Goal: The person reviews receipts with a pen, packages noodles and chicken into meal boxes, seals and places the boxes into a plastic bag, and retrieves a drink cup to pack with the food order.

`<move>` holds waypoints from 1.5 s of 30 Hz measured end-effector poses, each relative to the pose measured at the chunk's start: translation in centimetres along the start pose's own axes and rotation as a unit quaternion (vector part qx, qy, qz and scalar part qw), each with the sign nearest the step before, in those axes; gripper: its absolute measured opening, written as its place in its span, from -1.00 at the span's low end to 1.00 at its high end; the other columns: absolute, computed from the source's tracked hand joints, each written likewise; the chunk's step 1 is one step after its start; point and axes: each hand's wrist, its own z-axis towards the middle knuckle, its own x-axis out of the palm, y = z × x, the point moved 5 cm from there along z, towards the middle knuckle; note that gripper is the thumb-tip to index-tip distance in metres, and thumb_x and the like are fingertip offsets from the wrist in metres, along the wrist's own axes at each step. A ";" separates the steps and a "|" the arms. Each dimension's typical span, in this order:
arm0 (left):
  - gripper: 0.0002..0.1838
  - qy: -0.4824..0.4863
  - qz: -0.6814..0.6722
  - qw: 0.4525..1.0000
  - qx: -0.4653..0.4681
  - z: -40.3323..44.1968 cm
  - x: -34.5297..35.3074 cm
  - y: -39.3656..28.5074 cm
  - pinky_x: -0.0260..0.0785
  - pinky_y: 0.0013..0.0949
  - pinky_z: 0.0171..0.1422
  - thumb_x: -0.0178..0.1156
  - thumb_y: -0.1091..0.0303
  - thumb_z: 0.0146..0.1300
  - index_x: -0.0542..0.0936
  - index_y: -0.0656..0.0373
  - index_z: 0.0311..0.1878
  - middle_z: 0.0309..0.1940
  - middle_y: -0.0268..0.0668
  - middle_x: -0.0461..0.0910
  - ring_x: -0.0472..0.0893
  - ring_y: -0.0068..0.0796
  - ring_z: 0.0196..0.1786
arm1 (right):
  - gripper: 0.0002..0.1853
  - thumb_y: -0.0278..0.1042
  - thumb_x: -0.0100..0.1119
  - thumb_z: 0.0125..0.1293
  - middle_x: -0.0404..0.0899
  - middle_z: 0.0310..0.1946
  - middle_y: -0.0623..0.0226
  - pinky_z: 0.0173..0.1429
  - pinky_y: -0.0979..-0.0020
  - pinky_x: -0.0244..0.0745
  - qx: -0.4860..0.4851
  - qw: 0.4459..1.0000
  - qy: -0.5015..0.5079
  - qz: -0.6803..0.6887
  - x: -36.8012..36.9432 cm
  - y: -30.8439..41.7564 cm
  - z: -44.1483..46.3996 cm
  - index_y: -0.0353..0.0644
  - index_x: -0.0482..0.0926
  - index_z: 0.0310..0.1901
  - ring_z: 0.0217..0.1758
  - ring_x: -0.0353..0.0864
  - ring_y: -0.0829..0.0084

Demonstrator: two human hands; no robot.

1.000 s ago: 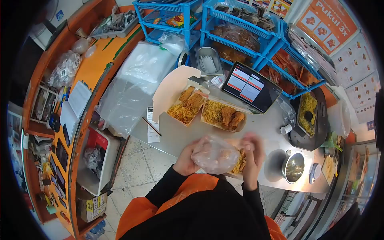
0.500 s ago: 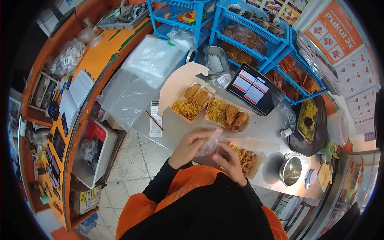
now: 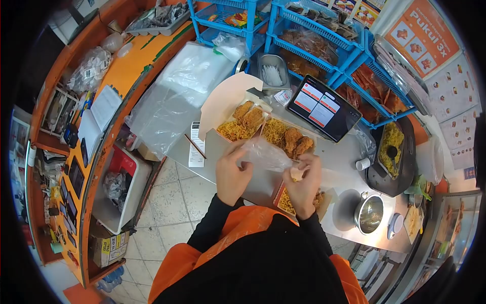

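Holds a clear plastic bag (image 3: 267,153) spread between left hand (image 3: 233,173) and right hand (image 3: 305,183), near centre, beside two boxes (image 3: 259,103) of noodles and fried chicken. Shows a third box (image 3: 327,202) partly hidden beneath right hand, a lit tablet (image 3: 324,109) above right of centre, a metal bowl (image 3: 369,214) lower right, blue baskets (image 3: 251,23) along the top.

A thin, glossy clear-plastic bag (image 3: 270,153) catches the light over a smooth, dully shining metal counter (image 3: 338,159), near a matt paperboard lid (image 3: 223,104), a polished metal bowl (image 3: 370,215) and, I think, matt black cloth sleeves (image 3: 216,218).
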 end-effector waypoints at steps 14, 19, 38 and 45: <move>-0.54 0.185 0.256 0.895 0.313 -3.2 4.7 -10.9 0.56 -0.36 -0.12 0.13 0.60 0.06 0.63 0.01 0.05 0.36 -0.28 0.33 0.52 -0.39 0.25 | -0.57 -0.26 0.11 0.22 0.47 -0.02 0.17 -0.09 0.35 0.53 -0.250 0.819 0.517 0.021 3.9 1.1 1.6 -0.33 0.45 0.07 -0.06 0.55 0.31; -0.52 -0.043 -0.003 0.890 0.454 -5.0 0.8 -11.5 0.52 -0.43 -0.30 0.41 0.53 -0.22 0.70 -0.06 -0.11 -0.23 -0.43 0.59 0.61 -0.40 -0.24 | -0.46 -0.12 0.04 0.35 0.47 0.16 0.13 -0.01 0.35 0.55 0.208 0.609 0.405 0.649 1.9 -1.9 5.1 -0.35 0.40 0.23 0.04 0.55 0.33; -0.71 0.070 -0.086 0.908 0.405 -3.0 8.8 -9.4 0.45 -0.37 -0.28 0.34 0.54 -0.06 0.67 0.12 -0.18 -0.35 -0.39 0.59 0.61 -0.39 -0.33 | -0.21 0.14 -0.04 0.36 0.15 0.41 0.13 0.22 0.22 0.41 0.196 0.640 0.211 0.712 -2.3 1.3 6.3 0.05 -0.02 0.52 0.30 0.34 0.21; -0.75 0.108 -0.139 0.886 0.429 -3.7 10.7 -11.2 0.49 -0.37 -0.19 0.25 0.47 -0.01 0.63 0.14 -0.19 -0.30 -0.37 0.55 0.62 -0.40 -0.24 | -0.11 -0.26 0.31 0.18 0.11 0.47 0.17 0.48 0.14 0.20 0.071 0.681 0.177 0.707 -3.4 2.7 9.8 0.11 0.03 0.51 0.54 0.04 0.20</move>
